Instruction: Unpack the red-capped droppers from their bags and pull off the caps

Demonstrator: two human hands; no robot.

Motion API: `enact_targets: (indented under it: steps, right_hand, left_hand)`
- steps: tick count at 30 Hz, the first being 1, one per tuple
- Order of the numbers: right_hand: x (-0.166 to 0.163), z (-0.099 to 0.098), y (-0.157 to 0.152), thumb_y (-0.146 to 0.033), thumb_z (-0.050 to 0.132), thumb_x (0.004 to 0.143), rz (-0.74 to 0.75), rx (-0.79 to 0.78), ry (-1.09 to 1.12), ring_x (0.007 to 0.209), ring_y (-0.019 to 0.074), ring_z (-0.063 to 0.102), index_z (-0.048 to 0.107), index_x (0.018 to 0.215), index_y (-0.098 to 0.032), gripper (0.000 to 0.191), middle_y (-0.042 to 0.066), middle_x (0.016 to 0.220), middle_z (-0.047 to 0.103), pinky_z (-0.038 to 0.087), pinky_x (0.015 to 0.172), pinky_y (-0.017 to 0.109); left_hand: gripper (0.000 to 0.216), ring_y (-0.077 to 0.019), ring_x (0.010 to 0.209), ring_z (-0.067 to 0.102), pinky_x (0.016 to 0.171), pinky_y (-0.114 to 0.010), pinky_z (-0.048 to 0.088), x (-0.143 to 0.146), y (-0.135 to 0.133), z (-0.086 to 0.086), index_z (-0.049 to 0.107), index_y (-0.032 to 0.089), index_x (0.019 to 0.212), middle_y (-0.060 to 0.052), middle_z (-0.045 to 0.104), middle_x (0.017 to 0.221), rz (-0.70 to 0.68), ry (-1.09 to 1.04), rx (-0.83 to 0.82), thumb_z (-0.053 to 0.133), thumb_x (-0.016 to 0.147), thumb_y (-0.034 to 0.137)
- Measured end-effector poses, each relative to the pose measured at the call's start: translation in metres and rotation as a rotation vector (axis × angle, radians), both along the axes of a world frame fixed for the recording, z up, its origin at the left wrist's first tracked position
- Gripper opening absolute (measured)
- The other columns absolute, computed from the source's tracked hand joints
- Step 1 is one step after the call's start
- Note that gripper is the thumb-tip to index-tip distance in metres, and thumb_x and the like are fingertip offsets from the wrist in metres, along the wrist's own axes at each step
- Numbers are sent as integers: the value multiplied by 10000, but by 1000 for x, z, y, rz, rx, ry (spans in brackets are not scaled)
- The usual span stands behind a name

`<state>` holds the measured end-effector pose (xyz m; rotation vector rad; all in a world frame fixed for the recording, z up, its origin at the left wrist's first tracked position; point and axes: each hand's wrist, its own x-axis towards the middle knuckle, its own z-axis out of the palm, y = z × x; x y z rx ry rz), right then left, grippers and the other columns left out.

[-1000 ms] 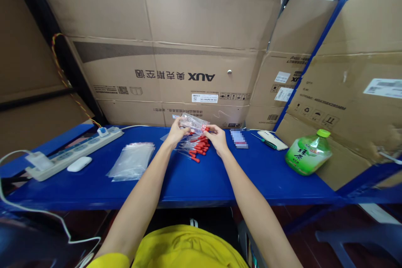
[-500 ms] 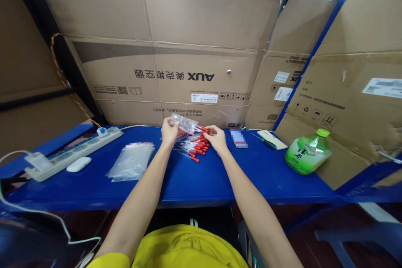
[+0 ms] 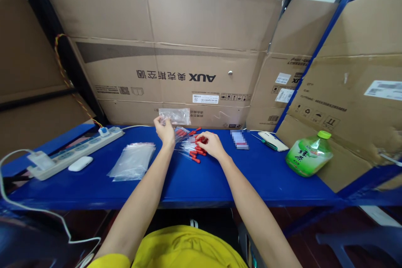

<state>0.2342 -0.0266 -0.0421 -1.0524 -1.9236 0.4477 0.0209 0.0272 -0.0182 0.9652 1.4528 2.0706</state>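
Observation:
Above the far part of the table, my left hand point(image 3: 164, 130) pinches a clear plastic bag point(image 3: 176, 116). My right hand point(image 3: 211, 144) is at a heap of droppers point(image 3: 195, 150) with red bulbs and thin clear stems, its fingers closed on a dropper at the heap; the fingertips partly hide it. Just right of my left hand lie more red-bulbed droppers in clear plastic point(image 3: 182, 132). To the left of my left forearm, a stack of flat clear zip bags point(image 3: 133, 161) lies on the blue table point(image 3: 201, 186).
A white power strip point(image 3: 75, 150) with plugs and a white earbud case point(image 3: 80, 163) are at the left. Rightward lie a blurred-out phone point(image 3: 239, 139), a green-handled screwdriver point(image 3: 269, 145) on a pale object, and a green tea bottle point(image 3: 309, 155). Cardboard point(image 3: 188, 21) walls the back.
My left hand has moved slightly left and tilted the bag away from the droppers. My right hand has left the bag and shifted left and down onto the heap.

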Motion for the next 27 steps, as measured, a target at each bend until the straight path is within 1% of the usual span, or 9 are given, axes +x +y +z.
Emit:
enact_targets:
  steps: [2, 5, 7, 11, 13, 15, 18, 22, 27]
  right_hand:
    - [2, 2, -1, -242, 735, 821, -32, 32, -57, 909, 207, 677, 789, 909, -283, 111, 21, 1041, 749, 501, 842, 332]
    - [4, 3, -2, -266, 743, 847, -89, 38, -103, 947, 211, 663, 795, 942, -309, 116, 19, 1147, 719, 495, 845, 345]
    - [4, 2, -1, -292, 760, 845, -122, 44, -110, 973, 220, 648, 793, 953, -315, 115, 25, 1147, 708, 492, 851, 353]
    - [4, -1, 1, -374, 789, 834, -191, 42, -59, 983, 244, 621, 768, 982, -301, 166, 46, 1037, 725, 484, 885, 369]
    - [4, -2, 3, -436, 774, 844, -242, 4, 41, 933, 239, 627, 738, 1023, -290, 234, 44, 986, 741, 485, 881, 369]
    - [2, -2, 5, -502, 751, 851, -254, -58, 207, 903, 229, 649, 696, 1084, -274, 332, 36, 964, 760, 493, 885, 365]
    - [0, 0, 8, -552, 734, 838, -148, -145, 474, 930, 220, 693, 648, 1153, -239, 452, 39, 973, 778, 507, 908, 352]
    - [-1, 3, 11, -541, 741, 804, -28, -193, 684, 949, 233, 719, 670, 1053, -201, 428, 52, 922, 776, 530, 879, 330]
    - [0, 2, 14, -518, 780, 750, -61, -185, 737, 867, 230, 719, 681, 899, -201, 364, 47, 857, 760, 541, 812, 321]
  left_hand:
    - [303, -111, 699, 677, 563, -193, 494, 6, 1, 0, 485, 234, 1162, -60, 673, 1164, -81, -65, -2, 612, 891, 283]
    - [336, -116, 677, 683, 545, -195, 494, 13, -2, 0, 486, 227, 1150, -61, 692, 1108, -209, -128, 33, 640, 859, 290]
    - [351, -135, 701, 705, 557, -201, 502, 17, -3, 0, 499, 223, 1128, -54, 706, 1041, -278, -120, 64, 665, 837, 327]
    - [376, -173, 824, 731, 650, -223, 541, 20, -6, -1, 552, 214, 1061, -44, 725, 945, -355, -42, 80, 714, 787, 415]
    - [387, -181, 874, 733, 689, -232, 549, 23, -8, -1, 569, 213, 1032, -49, 737, 950, -406, -50, 69, 744, 756, 420]
    - [394, -183, 916, 736, 702, -229, 547, 26, -10, 0, 575, 217, 1007, -54, 748, 980, -475, -95, 47, 774, 730, 413]
    - [411, -181, 931, 739, 684, -216, 537, 30, -12, 0, 560, 224, 981, -56, 753, 1014, -547, -134, 13, 801, 711, 417]
    - [444, -165, 892, 736, 639, -197, 513, 34, -14, -1, 544, 230, 1002, -48, 749, 1023, -550, -109, 9, 809, 718, 446]
    - [521, -144, 820, 721, 610, -190, 491, 36, -13, -3, 599, 225, 1115, -47, 754, 1042, -550, -140, -5, 841, 701, 430]
